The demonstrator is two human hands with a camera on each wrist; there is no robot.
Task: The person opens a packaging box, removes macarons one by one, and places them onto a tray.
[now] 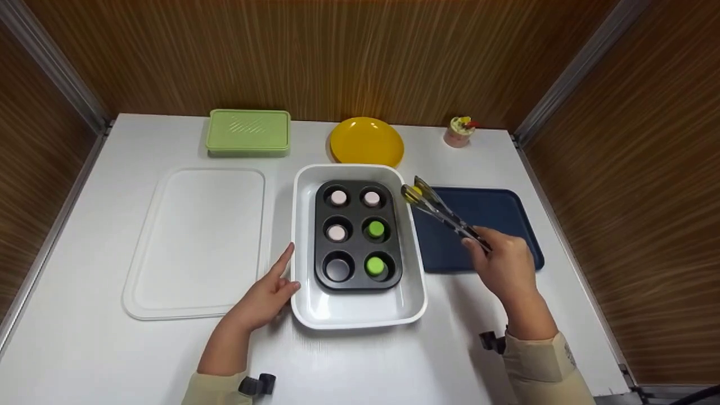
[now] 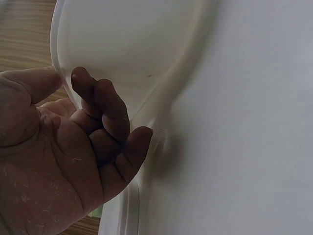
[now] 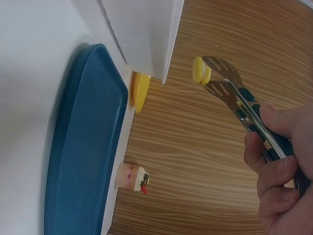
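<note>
My right hand (image 1: 503, 261) grips a pair of metal tongs (image 3: 230, 90), their tips closed on a yellow macaron (image 3: 198, 70). The macaron hangs above the right rim of a white basin (image 1: 315, 320), near its upper right corner. Inside the basin lies a dark muffin tin (image 1: 357, 247). Three of its cups hold pink macarons (image 1: 336, 233); two on the right hold green macarons (image 1: 376, 229). On the basin's left rim rest the thumb and straight index finger of my left hand (image 1: 261, 301). In the left wrist view its other fingers (image 2: 112, 105) bend loosely beside the outer wall.
A navy tray (image 1: 478, 225) lies right of the basin, partly under the tongs. To the left is a flat white lid (image 1: 197, 242). Along the back stand a green lidded box (image 1: 247, 132), a yellow plate (image 1: 367, 140) and a small toy cupcake (image 1: 458, 134).
</note>
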